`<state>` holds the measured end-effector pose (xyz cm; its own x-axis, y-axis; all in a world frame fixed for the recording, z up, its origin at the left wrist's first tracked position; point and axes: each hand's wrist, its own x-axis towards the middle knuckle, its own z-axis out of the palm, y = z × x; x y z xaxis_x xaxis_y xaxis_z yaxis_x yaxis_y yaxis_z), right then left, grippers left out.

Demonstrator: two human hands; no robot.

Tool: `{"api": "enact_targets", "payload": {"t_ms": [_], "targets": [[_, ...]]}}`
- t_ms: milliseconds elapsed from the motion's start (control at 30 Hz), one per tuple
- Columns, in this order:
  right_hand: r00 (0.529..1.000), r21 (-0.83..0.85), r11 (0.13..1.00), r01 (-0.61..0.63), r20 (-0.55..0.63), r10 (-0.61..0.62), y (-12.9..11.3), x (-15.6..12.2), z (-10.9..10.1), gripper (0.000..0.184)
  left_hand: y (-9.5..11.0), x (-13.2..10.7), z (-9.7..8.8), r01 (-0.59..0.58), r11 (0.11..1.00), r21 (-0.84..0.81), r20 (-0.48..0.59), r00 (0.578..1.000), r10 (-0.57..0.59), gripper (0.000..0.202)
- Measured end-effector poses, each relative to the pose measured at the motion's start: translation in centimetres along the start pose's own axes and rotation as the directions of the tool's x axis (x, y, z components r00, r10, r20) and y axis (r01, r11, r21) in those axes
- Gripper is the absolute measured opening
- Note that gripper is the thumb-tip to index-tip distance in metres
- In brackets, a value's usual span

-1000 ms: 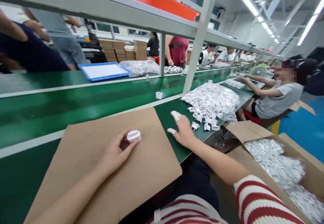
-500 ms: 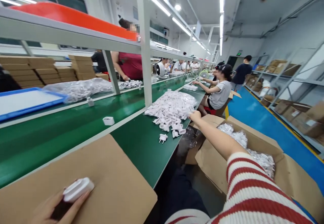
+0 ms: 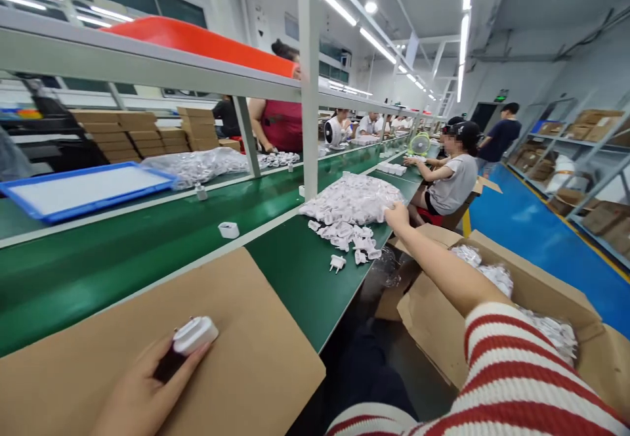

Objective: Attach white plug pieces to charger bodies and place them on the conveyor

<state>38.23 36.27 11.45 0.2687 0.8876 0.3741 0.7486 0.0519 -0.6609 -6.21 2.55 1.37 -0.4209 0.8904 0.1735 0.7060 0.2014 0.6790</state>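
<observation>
Cardboard [image 3: 246,331] pads the desk [image 3: 305,272] under our left hand [image 3: 142,390] pinching 1 plug [image 3: 195,334]; our right hand [image 3: 396,214] meets the pile [image 3: 352,201], grip unclear.

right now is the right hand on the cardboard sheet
No, the right hand is at the pile of white parts; the left hand holds a white adapter.

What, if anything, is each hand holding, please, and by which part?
The left hand pinches a white plug housing by its rim. The right hand touches the pile of white plug parts; grip unclear.
</observation>
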Motion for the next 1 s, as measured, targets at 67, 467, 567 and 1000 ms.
{"api": "enact_targets", "payload": {"t_ms": [67, 467, 567, 1000], "targets": [[0.993, -0.034, 0.997, 0.067, -0.091, -0.07, 1.4, -2.4, 0.2, 0.041, 1.0, 0.0, -0.4, 0.03, 0.998, -0.057, -0.004, 1.0, -0.031, 0.053], [0.805, -0.269, 0.804, 0.53, 0.456, -0.378, -1.4, -6.3, 8.9, 0.03, -0.5, 0.1, 0.0, -0.086, 0.995, -0.045, -0.024, 0.996, 0.085, 0.051], [0.861, -0.345, 0.833, 0.432, 0.432, -0.268, -2.6, -2.1, 10.0, 0.037, -0.7, 0.1, 0.1, -0.125, 0.991, -0.038, -0.039, 0.992, 0.124, 0.049], [0.932, -0.473, 0.839, 0.27, 0.348, -0.104, -8.7, 3.1, 14.0, 0.054, -2.0, 0.6, 0.9, -0.107, 0.991, -0.083, -0.063, 0.993, 0.102, 0.056]]}}
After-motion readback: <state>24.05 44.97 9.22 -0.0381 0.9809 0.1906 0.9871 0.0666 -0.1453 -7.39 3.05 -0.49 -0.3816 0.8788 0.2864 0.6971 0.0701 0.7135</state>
